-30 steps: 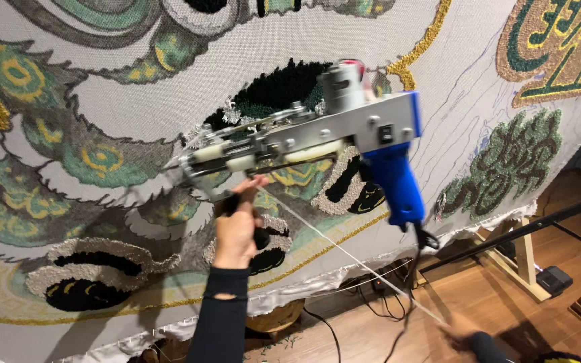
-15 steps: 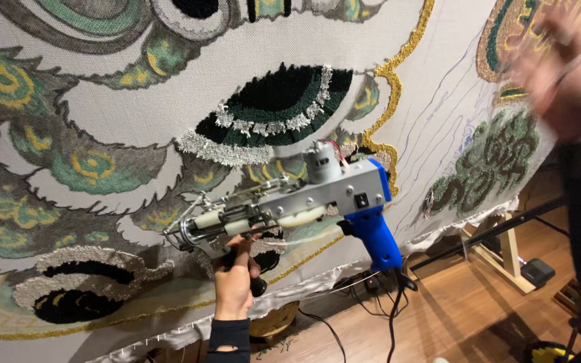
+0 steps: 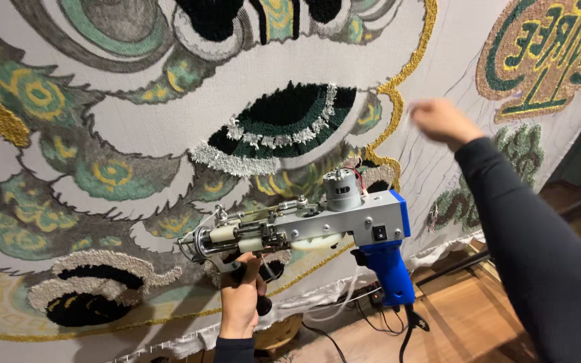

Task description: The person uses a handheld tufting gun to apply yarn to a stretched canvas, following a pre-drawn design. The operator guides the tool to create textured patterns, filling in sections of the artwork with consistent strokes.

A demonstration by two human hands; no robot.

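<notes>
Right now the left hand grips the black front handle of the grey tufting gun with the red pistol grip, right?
Not quite. In the head view the left hand does hold the black front handle of the grey tufting gun, but the pistol grip is blue, not red.

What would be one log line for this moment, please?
left hand: grips black front handle of tufting gun | right hand: raised, blurred, at tufting cloth | blue grip: unheld

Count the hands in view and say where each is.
2. The left hand grips the front handle under the tufting gun; the right hand, blurred, is raised near the cloth.
</notes>
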